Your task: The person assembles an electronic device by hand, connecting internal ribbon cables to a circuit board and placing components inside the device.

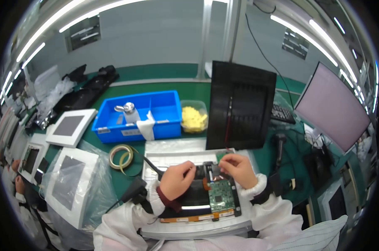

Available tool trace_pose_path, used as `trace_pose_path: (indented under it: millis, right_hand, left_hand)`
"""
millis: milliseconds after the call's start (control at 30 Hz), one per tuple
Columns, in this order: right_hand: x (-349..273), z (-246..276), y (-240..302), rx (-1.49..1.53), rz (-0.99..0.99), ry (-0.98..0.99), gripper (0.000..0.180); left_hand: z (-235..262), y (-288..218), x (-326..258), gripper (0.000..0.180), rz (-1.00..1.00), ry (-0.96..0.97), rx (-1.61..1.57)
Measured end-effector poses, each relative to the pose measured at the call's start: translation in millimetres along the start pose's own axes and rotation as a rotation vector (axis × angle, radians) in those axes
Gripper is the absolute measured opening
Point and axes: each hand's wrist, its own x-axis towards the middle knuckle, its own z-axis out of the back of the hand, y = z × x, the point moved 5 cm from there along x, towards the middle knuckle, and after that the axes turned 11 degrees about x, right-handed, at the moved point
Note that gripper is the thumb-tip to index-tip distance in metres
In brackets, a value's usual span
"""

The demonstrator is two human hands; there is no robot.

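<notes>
Your left hand [177, 179] pressed the display panel [197, 196] while your right hand [238, 169] pinched the ribbon cable [212, 170]; excess pull risked tearing it.

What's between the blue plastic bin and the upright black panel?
A clear plastic tub of yellow pieces sits between the blue plastic bin and the upright black panel, seen in the head view.

The circuit board [221, 195] looked matt green; the panel [196, 196] under it glossy black. The bin [164, 111] was smooth blue plastic, the sleeves [126, 221] white cloth.
</notes>
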Motion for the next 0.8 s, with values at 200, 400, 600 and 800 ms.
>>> trace_pose_path:
  millis: [200,400,600,800]
  right_hand:
    - [-4.5,-3.9,1.4,-0.031,0.007,0.114,0.007]
    - [-18.7,-7.0,3.7,-0.119,0.011,0.184,0.006]
    - [-24.9,-12.1,1.1,-0.193,0.011,0.251,0.006]
    - [-29.0,-23.5,5.8,-0.221,0.133,0.344,0.009]
  left_hand:
    - [-4.6,-6.1,-4.1,0.008,0.001,0.101,-0.010]
    - [-12.1,-11.8,-9.6,0.008,-0.012,0.228,-0.040]
    - [-18.4,-14.9,-11.1,0.008,-0.050,0.308,-0.081]
    - [-21.9,-19.0,-12.4,0.008,-0.070,0.361,-0.094]
